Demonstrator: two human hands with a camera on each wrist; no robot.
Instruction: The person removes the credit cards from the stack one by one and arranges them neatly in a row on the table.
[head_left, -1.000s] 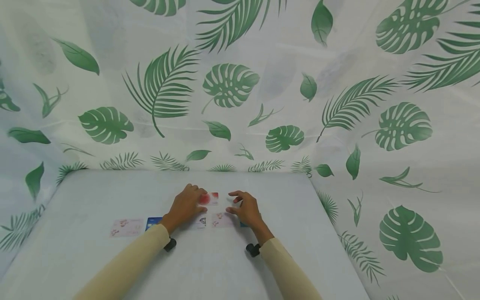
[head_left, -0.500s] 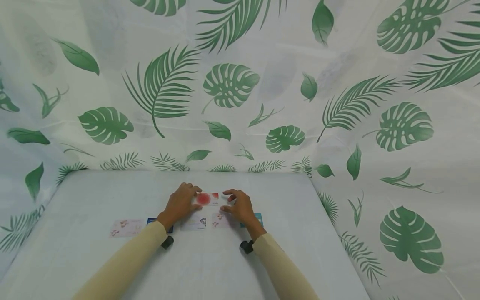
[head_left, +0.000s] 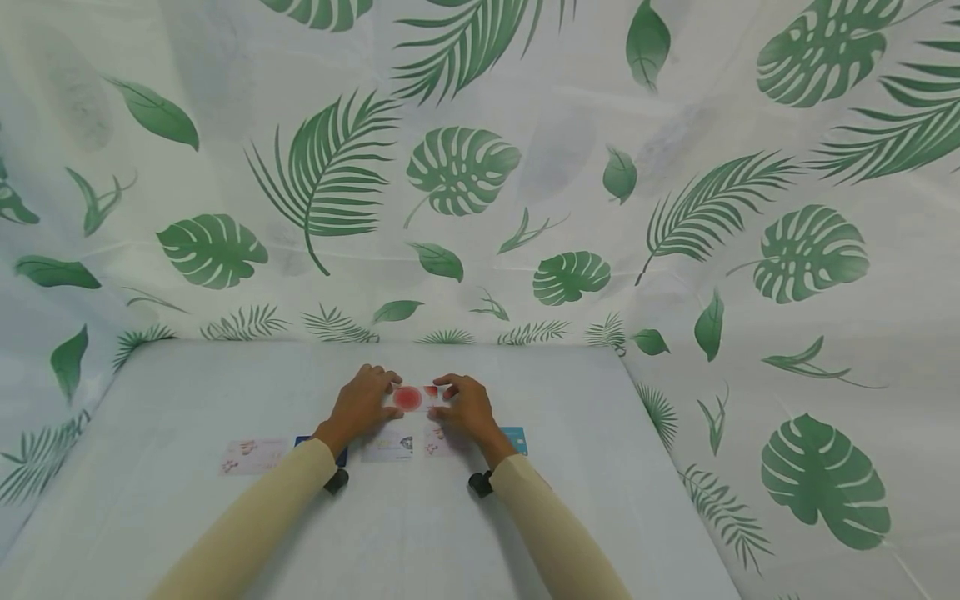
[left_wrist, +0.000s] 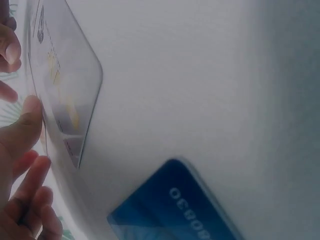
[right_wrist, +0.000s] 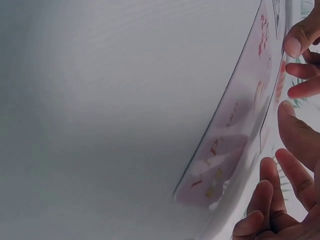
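A white card with a red disc (head_left: 407, 398) and a red corner lies flat toward the back of the table. My left hand (head_left: 362, 402) holds its left end, index finger at the far edge and thumb at the near edge. At the right end, my right hand (head_left: 467, 407) grips it with thumb and index finger in the same way. Nearer to me is a row of cards: a pink one (head_left: 253, 457), a dark blue one (left_wrist: 170, 205) partly under my left forearm, a white one with a dark emblem (head_left: 387, 446), a pink VIP card (right_wrist: 225, 130) and a teal one (head_left: 516, 438).
The white-covered table (head_left: 420, 533) meets a hanging white sheet with green leaf prints (head_left: 465, 167) behind and at both sides. A small black wrist camera (head_left: 481, 483) sits under my right wrist, and another (head_left: 337, 481) under my left.
My right hand has moved left to the card's right end. My left hand has slid slightly left, uncovering the red disc, then stayed. More of the teal card shows.
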